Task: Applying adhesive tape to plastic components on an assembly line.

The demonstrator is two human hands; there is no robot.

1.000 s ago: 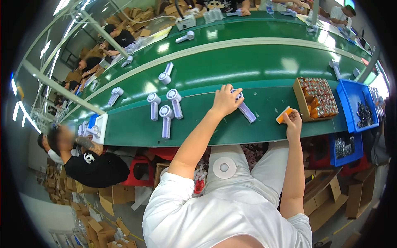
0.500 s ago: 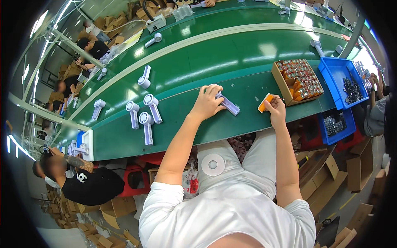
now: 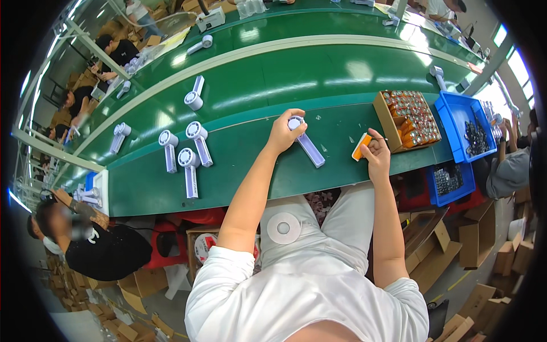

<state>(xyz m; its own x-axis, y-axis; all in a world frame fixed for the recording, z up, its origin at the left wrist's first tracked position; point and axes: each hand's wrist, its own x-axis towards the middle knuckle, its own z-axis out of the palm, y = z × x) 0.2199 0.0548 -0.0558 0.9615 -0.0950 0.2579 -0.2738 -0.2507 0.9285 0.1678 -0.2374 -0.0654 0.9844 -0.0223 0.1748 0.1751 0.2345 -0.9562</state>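
Note:
My left hand (image 3: 281, 135) grips a pale lilac handheld fan (image 3: 311, 151) by its round head. The fan lies on the green bench with its hollow, uncovered handle slanting toward the lower right. To the right, my right hand (image 3: 378, 158) pinches an orange battery (image 3: 358, 151) with a white strip along one side, held just above the bench and apart from the fan. Several similar fans stand or lie left of my left hand, among them one fan (image 3: 190, 176) near the bench edge.
A cardboard box (image 3: 391, 132) of orange batteries stands right of my right hand. Beyond it are a blue bin (image 3: 454, 117) of dark parts and a lower blue bin (image 3: 436, 192). A white tape roll (image 3: 271, 229) rests on my lap. A co-worker (image 3: 108, 251) sits at left.
My left hand has shifted on the fan, showing more of its round head and open handle. My right hand still holds the battery, now tilted differently. The whole view has turned slightly.

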